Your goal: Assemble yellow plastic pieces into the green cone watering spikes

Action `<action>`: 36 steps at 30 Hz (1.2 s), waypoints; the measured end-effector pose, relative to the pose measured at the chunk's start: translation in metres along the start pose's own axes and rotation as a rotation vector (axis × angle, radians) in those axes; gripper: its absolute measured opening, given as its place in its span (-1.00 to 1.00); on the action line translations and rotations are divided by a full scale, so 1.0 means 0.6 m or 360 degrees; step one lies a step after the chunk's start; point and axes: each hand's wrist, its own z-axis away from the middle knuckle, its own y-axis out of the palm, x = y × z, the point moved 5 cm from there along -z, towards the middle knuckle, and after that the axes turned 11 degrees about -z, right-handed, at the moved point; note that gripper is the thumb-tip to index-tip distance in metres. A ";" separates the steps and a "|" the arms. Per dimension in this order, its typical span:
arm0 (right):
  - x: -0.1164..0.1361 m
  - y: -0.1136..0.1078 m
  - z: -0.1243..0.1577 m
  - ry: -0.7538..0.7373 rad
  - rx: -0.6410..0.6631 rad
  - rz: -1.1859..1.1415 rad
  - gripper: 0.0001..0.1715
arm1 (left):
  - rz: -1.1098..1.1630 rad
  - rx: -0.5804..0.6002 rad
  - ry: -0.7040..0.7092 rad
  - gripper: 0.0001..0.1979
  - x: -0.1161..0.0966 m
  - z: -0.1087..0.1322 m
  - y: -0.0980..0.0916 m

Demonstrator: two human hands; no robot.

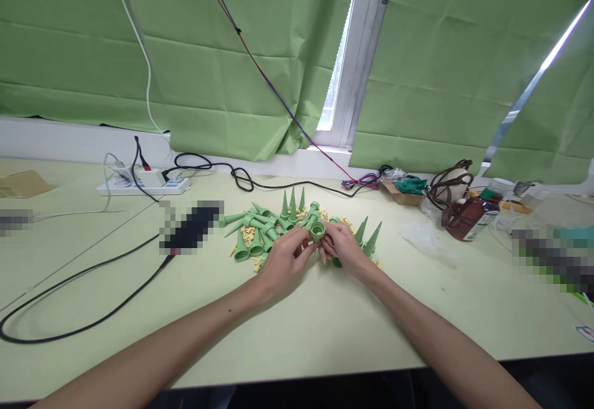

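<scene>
Between both hands I hold a green plastic cone-shaped piece [317, 231], its round open end facing me. My left hand [288, 257] pinches it from the left with thumb and fingers. From the other side my right hand [342, 248] has its fingers closed around it. Behind and beside the hands lies a pile of similar green spikes [269, 226], some standing point up, others on their sides. Small yellow plastic pieces [249, 234] are scattered among them. A few green spikes [371, 239] stand just right of my right hand.
A pixelated dark object [192, 226] with a black cable lies left of the pile. A white power strip [143, 183] sits near the wall. To the right are a small cardboard box [403, 195], a brown bottle [473, 217] and a clear plastic bag [424, 242].
</scene>
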 end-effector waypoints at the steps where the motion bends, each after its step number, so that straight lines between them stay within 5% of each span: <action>1: 0.001 0.000 0.000 -0.0014 -0.0002 0.0013 -0.28 | 0.0008 0.0008 -0.0019 -0.85 0.000 -0.001 0.000; 13: 0.013 -0.002 -0.001 -0.0230 -0.0032 0.0164 -0.28 | 0.0633 0.0205 -0.0531 -0.80 0.002 -0.003 0.008; 21: 0.014 -0.002 -0.001 -0.0278 -0.0021 0.0339 -0.28 | 0.1145 0.0385 -0.0871 -0.45 0.013 -0.004 0.027; 36: 0.021 0.004 0.003 -0.0315 0.0056 0.0470 -0.32 | 0.1422 0.0564 -0.0902 -0.38 0.012 0.002 0.040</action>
